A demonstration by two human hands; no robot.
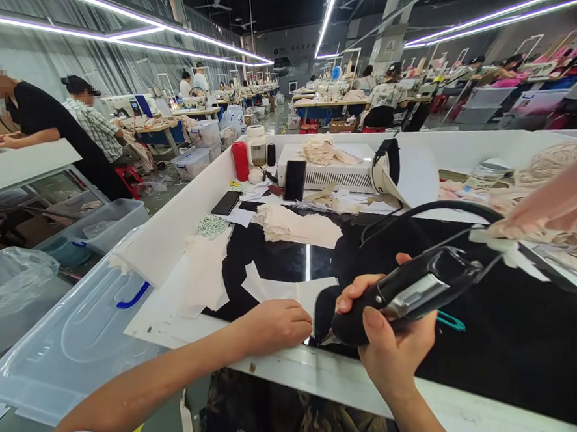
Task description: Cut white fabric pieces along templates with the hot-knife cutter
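My right hand (393, 330) is wrapped round a black handheld tool (410, 293) with a silver lever and a black cable, held above the black table surface (497, 353). Closed at the near edge of the table, my left hand (275, 325) rests at the lower edge of a pale fabric piece (293, 294); its fingertips are pressed together at the cloth. The tool's rounded end lies just right of this cloth. Beyond it is a stack of cream fabric pieces (299, 225), and more cream fabric (204, 273) lies to the left.
A black phone (226, 203) lies flat and another phone (295, 181) stands upright by a white box (334, 167). A red bottle (240, 161) stands at the back left. Pink fabric hangs at right. Plastic bins and seated people are farther away.
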